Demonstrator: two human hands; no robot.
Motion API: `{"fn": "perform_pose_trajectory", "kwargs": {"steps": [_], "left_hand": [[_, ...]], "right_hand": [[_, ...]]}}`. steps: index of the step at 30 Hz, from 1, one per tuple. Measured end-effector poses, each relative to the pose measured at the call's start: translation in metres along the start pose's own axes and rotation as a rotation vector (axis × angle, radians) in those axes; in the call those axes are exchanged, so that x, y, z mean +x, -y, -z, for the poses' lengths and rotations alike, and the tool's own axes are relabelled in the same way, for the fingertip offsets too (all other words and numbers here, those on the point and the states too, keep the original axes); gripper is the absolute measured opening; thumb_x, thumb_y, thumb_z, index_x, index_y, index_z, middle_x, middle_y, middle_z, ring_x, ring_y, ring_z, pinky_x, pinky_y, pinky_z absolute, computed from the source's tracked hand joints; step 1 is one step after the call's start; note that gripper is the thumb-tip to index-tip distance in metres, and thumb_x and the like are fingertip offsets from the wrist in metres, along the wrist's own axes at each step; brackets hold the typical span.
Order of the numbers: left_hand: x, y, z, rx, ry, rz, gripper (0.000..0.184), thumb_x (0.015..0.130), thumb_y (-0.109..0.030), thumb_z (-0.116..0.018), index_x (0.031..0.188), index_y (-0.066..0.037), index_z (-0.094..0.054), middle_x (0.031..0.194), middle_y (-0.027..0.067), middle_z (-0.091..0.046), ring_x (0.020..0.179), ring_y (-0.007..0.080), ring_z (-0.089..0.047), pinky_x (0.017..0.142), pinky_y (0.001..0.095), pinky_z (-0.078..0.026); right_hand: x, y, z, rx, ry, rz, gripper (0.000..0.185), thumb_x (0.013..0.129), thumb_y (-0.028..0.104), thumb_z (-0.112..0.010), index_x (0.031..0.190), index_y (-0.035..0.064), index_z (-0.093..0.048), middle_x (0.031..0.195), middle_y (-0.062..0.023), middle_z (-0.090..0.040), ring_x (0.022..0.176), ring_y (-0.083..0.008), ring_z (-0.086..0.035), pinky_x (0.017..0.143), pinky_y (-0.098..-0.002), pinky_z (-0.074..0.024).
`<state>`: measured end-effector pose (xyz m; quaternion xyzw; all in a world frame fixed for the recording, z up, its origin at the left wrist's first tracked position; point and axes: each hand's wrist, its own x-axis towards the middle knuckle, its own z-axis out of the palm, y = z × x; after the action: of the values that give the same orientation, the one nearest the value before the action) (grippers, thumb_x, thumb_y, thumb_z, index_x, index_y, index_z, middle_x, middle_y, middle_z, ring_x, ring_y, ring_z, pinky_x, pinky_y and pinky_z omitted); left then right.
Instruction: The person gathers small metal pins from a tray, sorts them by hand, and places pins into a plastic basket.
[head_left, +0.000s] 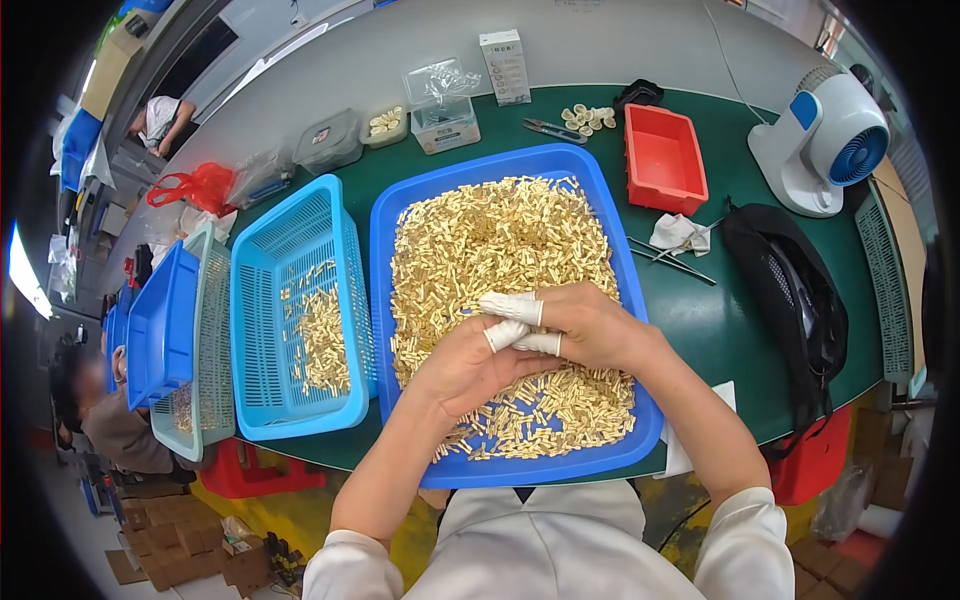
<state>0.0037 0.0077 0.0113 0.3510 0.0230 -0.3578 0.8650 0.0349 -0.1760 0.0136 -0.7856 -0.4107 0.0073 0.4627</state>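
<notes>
My left hand (462,365) and my right hand (597,325) meet over a blue tray (648,425) heaped with small gold-coloured metal pieces (500,245). White finger cots (512,307) cover several fingertips. The fingers of my right hand are pinched together against the thumb of my left. My left hand is turned partly palm-up, its fingers curled in beneath the right. Whatever lies between the fingertips is hidden by them. To the left, a light-blue perforated basket (357,385) contains a smaller pile of the same pieces.
A red bin (690,195), tweezers (672,262), a white fan (815,140) and a black bag (785,300) occupy the right side. Along the back stand a white box (505,68) and plastic containers (330,142). Another person (125,425) sits at far left behind stacked blue bins (165,325).
</notes>
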Motion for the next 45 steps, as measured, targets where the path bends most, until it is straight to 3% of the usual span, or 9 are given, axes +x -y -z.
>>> {"fn": "perform_pose_trajectory", "kwargs": {"steps": [3,12,16,28,32,35,36,39,45], "left_hand": [[0.002,0.003,0.008,-0.040,0.038,-0.013,0.050,0.089,-0.022,-0.063,0.128,0.001,-0.044,0.123,0.0177,-0.054,0.115,0.0332,-0.054,0.102,0.0548,-0.042],[0.004,0.006,0.007,0.061,-0.003,-0.032,0.044,0.090,-0.022,-0.061,0.123,0.003,-0.048,0.121,0.0172,-0.055,0.113,0.0306,-0.055,0.101,0.0538,-0.043],[0.004,0.010,0.007,0.060,-0.033,-0.030,0.041,0.091,-0.021,-0.060,0.122,0.003,-0.049,0.119,0.0162,-0.055,0.112,0.0290,-0.056,0.101,0.0524,-0.043],[0.007,0.016,0.000,0.164,-0.093,-0.088,0.028,0.096,-0.015,-0.052,0.117,0.003,-0.052,0.112,0.0117,-0.059,0.107,0.0224,-0.058,0.094,0.0391,-0.047],[0.004,0.010,-0.007,0.331,-0.252,-0.193,0.029,0.096,-0.020,-0.053,0.118,0.000,-0.052,0.116,0.0085,-0.057,0.108,0.0199,-0.055,0.093,0.0358,-0.044],[-0.002,0.004,-0.009,0.897,-0.213,-0.366,0.021,0.098,-0.018,-0.050,0.112,-0.003,-0.054,0.112,0.0080,-0.057,0.107,0.0190,-0.054,0.093,0.0324,-0.042],[-0.002,0.003,-0.009,0.901,-0.209,-0.369,0.021,0.098,-0.018,-0.050,0.112,-0.003,-0.054,0.112,0.0080,-0.057,0.107,0.0190,-0.054,0.093,0.0324,-0.042],[-0.002,0.002,-0.012,1.265,-0.092,-0.720,0.015,0.094,-0.012,-0.051,0.107,-0.005,-0.055,0.110,0.0115,-0.058,0.109,0.0313,-0.053,0.095,0.0387,-0.040],[-0.006,-0.006,-0.012,1.428,0.029,-0.830,0.015,0.092,-0.015,-0.054,0.103,-0.006,-0.055,0.109,0.0150,-0.056,0.110,0.0378,-0.050,0.095,0.0439,-0.038]], "right_hand": [[0.000,-0.002,-0.001,0.021,-0.015,0.000,0.057,0.076,0.007,-0.069,0.130,0.0184,-0.056,0.089,-0.0098,-0.067,0.079,-0.0298,-0.065,0.068,-0.0359,-0.0516],[-0.001,-0.005,-0.003,0.021,-0.040,0.024,0.057,0.077,0.008,-0.068,0.131,0.0190,-0.054,0.087,-0.0099,-0.066,0.077,-0.0303,-0.065,0.067,-0.0361,-0.0511],[0.001,0.004,0.003,0.036,0.013,-0.028,0.053,0.078,0.007,-0.066,0.129,0.0160,-0.056,0.092,-0.0110,-0.067,0.081,-0.0310,-0.066,0.070,-0.0375,-0.0527],[0.000,-0.001,0.005,-0.048,0.052,0.020,0.058,0.078,0.010,-0.068,0.133,0.0142,-0.052,0.082,-0.0114,-0.060,0.074,-0.0315,-0.061,0.066,-0.0397,-0.0478],[0.002,0.008,0.017,-0.077,0.043,-0.062,0.061,0.078,0.013,-0.070,0.135,0.0106,-0.048,0.095,-0.0137,-0.064,0.087,-0.0308,-0.064,0.073,-0.0374,-0.0516],[-0.001,0.003,0.022,0.028,-0.075,-0.027,0.060,0.078,0.021,-0.073,0.132,0.0066,-0.051,0.104,-0.0142,-0.064,0.097,-0.0306,-0.063,0.082,-0.0374,-0.0506],[0.000,0.003,0.023,0.024,-0.079,-0.024,0.060,0.078,0.021,-0.073,0.132,0.0066,-0.051,0.104,-0.0142,-0.064,0.097,-0.0306,-0.063,0.082,-0.0374,-0.0506],[0.002,0.004,0.023,0.046,-0.161,0.110,0.065,0.067,0.022,-0.082,0.125,0.0060,-0.058,0.117,-0.0139,-0.063,0.106,-0.0310,-0.061,0.089,-0.0370,-0.0495],[0.005,0.008,0.026,0.003,-0.225,0.260,0.064,0.061,0.024,-0.085,0.118,0.0044,-0.062,0.114,-0.0132,-0.065,0.106,-0.0318,-0.061,0.088,-0.0388,-0.0502]]}}
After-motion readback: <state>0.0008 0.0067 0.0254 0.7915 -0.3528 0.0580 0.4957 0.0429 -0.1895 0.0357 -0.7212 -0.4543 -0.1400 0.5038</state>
